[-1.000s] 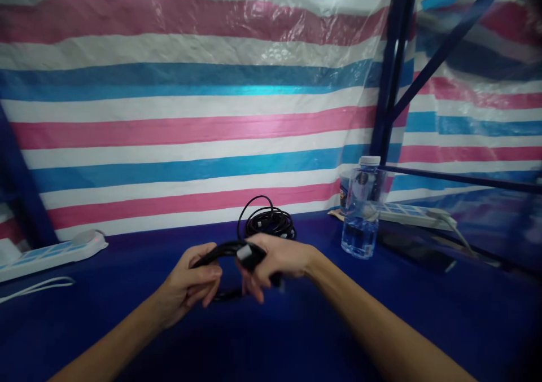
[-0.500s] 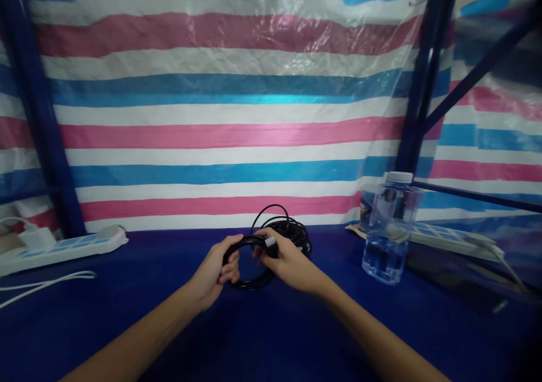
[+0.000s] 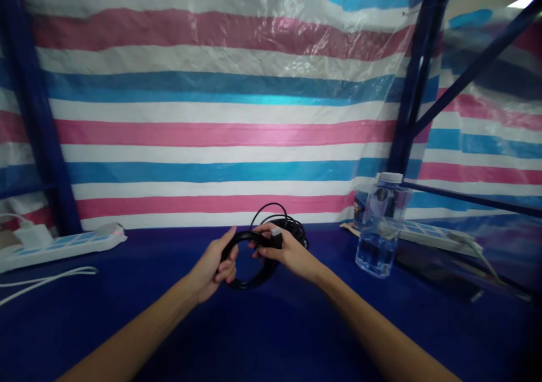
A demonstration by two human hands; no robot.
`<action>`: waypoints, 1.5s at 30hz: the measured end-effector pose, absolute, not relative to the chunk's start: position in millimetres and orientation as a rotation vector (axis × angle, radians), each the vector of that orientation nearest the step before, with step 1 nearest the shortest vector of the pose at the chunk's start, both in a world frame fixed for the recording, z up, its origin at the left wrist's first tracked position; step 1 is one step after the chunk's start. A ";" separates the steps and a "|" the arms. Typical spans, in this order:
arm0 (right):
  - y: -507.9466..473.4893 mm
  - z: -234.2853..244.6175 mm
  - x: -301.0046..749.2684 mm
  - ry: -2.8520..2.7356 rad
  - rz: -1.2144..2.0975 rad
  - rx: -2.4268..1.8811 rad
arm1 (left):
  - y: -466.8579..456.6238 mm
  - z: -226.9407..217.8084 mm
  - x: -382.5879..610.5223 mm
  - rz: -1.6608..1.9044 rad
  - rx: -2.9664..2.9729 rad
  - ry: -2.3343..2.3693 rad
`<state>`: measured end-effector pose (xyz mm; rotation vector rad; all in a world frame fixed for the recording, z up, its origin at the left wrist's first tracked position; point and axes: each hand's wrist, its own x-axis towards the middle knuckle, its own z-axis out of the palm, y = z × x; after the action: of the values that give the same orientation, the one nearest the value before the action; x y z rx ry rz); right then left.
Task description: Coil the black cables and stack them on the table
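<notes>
A coil of thick black cable (image 3: 246, 284) is held up between my two hands above the blue tabletop. My left hand (image 3: 212, 266) is closed round the coil's left side, thumb pointing up along it. With my right hand (image 3: 292, 252) I grip the right side, near a black plug with a silver end (image 3: 276, 233); the exact kind of plug is too small to tell. Just behind my right hand lies a heap of thinner black cable (image 3: 300, 229), partly hidden by it, with one loop standing up.
A clear water bottle with a white cap (image 3: 376, 246) stands at the right, beside a dark phone-like slab (image 3: 440, 277) and a power strip (image 3: 436, 236). At the left are another power strip (image 3: 80, 242) and a white cable (image 3: 51, 279). Striped sheeting (image 3: 228, 134) hangs behind.
The view has shifted slightly, so the bottle sits a little further left. My left thumb has lifted a bit, and my right fingers have moved slightly round the coil and plug.
</notes>
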<state>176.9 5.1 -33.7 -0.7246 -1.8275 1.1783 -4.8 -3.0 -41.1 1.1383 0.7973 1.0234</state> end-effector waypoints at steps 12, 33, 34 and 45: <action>-5.5 -23.3 181.1 -1.830 1.303 -0.720 | -5.8 -50.1 -12.9 0.625 1.170 0.534; -6.5 -49.5 147.7 -1.477 1.162 -0.963 | -17.0 -32.8 -0.5 1.265 0.699 0.623; -4.5 -49.1 151.0 -1.568 1.059 -0.991 | -16.0 -35.1 0.3 1.220 0.757 0.635; 1.1 -35.7 165.9 -1.954 0.993 -0.874 | -2.7 -43.3 -5.9 1.231 1.121 0.819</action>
<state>165.9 1.1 -35.7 -0.8739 -1.9545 0.9933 -5.9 -2.7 -43.3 1.1214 0.8185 1.2314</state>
